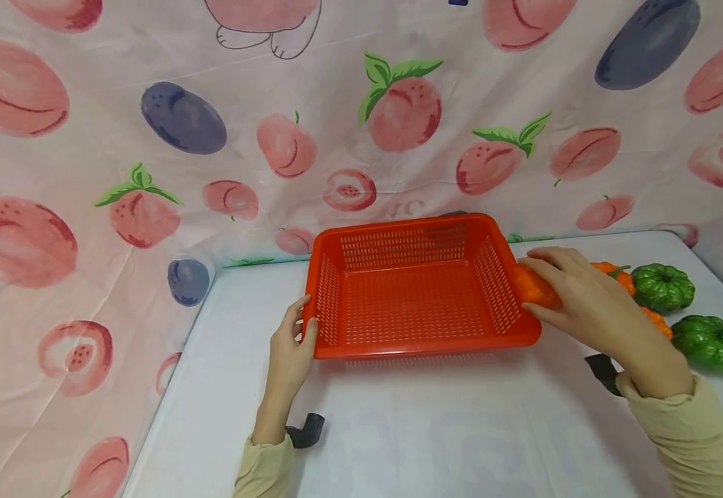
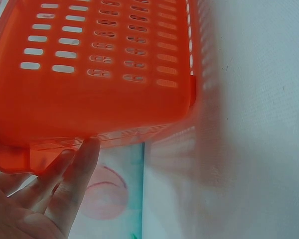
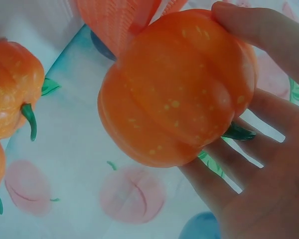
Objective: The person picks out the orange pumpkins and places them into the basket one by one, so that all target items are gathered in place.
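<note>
An empty red plastic basket (image 1: 414, 301) with slotted walls is in the middle of the head view. At its left end my left hand (image 1: 289, 356) holds the rim, thumb on the near side and fingers behind. The left wrist view shows those fingers (image 2: 77, 184) against the basket's wall (image 2: 99, 99). My right hand (image 1: 592, 301) grips an orange toy pumpkin (image 1: 537, 285) right at the basket's right rim. Seen from the right wrist, this pumpkin (image 3: 174, 89) has a short green stem pointing toward the palm.
Right of the basket, two green pumpkins (image 1: 663, 287) and orange pumpkins (image 1: 656, 321) sit on the white tabletop (image 1: 430, 429), partly behind my right hand. A fruit-printed cloth (image 1: 336, 90) hangs behind the table and along its left side.
</note>
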### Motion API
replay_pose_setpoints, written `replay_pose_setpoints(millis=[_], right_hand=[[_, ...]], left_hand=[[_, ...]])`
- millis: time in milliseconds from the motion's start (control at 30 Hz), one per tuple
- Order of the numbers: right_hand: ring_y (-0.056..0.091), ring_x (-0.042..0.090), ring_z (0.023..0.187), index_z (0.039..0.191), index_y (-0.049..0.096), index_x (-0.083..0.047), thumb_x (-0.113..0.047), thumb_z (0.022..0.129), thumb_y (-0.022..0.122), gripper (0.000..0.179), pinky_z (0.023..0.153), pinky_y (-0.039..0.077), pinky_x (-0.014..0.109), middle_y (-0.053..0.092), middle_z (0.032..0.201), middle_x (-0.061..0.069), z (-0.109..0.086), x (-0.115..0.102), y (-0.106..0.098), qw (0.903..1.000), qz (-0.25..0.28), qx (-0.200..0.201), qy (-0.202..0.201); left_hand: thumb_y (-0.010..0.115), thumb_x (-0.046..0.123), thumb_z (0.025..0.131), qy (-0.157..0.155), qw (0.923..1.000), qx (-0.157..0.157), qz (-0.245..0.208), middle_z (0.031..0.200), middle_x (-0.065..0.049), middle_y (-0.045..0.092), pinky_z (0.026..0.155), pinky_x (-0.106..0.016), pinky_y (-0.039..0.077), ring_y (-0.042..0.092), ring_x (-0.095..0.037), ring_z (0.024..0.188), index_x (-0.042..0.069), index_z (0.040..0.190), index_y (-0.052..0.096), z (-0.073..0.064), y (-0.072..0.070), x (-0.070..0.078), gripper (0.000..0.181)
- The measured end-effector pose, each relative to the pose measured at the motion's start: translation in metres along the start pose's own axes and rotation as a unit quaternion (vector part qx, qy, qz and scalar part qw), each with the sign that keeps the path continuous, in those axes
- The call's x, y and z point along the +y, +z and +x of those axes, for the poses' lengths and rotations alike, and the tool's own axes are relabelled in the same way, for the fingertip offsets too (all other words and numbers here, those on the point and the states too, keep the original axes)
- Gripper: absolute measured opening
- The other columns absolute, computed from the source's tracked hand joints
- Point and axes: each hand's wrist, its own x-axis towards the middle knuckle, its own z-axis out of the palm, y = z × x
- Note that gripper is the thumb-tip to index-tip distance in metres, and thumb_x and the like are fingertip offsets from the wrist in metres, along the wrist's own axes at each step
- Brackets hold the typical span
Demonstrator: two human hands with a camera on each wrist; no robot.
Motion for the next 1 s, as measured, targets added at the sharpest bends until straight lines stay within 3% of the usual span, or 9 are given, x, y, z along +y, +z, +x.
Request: replay_pose_setpoints(millis=[567,1000], right_hand=[[0.052,0.036,0.114,0.129,0.061,-0.001,-0.02,0.075,0.086,0.062,0.083,0.054,0.054,0.055,0.128,0.019,0.017,-0.011,0.001,0.9999,0.006,-0.014,0.001],[0.052,0.04,0.115,0.131,0.06,0.001,-0.018,0.075,0.086,0.064,0.086,0.052,0.057,0.055,0.129,0.022,0.032,-0.016,0.004,0.9995,0.018,-0.015,-0.022]], left_hand=[[0.056,0.018,0.1,0.002,1.0,0.0,-0.005,0.133,-0.012,0.06,0.079,-0.042,0.061,0.066,-0.027,0.107,0.023,0.144,0.049,-0.001,0.0,0.001,0.045],[0.055,0.017,0.1,0.008,0.9999,-0.002,-0.011,0.134,-0.011,0.059,0.078,-0.041,0.061,0.066,-0.028,0.107,0.023,0.145,0.049,0.0,0.0,-0.002,0.045]])
